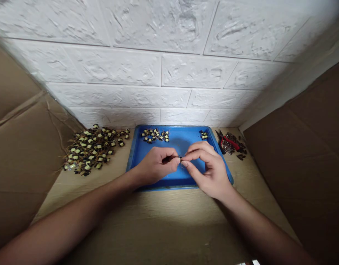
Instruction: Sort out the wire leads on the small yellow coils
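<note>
We can read no text, label, brand, number or sign anywhere here. The small yellow-and-black parts heaped left of the blue tray (pixel 136 154) are too small for us to make out any marking on them, and so are those lying on the tray's far edge. The red-handled cutters (pixel 228 141) just right of the tray show no lettering we can tell, and the cardboard walls on either side of the tray are plain.

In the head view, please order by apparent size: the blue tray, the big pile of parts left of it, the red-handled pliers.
1. blue tray
2. pile of parts
3. red-handled pliers
</note>
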Tool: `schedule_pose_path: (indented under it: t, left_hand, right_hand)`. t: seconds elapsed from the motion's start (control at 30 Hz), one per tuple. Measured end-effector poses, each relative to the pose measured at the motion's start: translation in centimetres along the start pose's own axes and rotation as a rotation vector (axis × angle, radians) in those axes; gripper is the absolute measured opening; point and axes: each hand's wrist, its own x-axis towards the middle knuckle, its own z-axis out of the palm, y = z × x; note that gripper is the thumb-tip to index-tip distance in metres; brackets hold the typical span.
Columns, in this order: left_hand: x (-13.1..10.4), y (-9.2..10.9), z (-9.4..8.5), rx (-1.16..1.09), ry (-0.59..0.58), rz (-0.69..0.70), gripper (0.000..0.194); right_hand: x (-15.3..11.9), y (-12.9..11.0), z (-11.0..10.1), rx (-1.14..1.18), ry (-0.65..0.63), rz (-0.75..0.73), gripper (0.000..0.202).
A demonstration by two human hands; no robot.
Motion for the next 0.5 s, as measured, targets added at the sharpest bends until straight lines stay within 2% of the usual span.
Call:
schedule_pose_path:
  t: [0.1,0.27,0.5]
  left_hand:
    - [0.00,-0.09,0.01,-0.010,0.023,0.000,0.027]
    - [-0.04,-0.30,-0.07,-0.042,0.032,-0.003,0.029]
    - [-0.14,-0.40,-0.22,-0.081,0.004,0.019,0.029]
  right_hand:
    - [-0.16,0.00,0.10,-0.016,0.033,-0.004,0.005]
    - [-0.19,0.17,0.43,0.123,0.043,0.128,0.004]
    - [-0.08,0.92,0.46,0.408,-0.079,0.358,0.010]
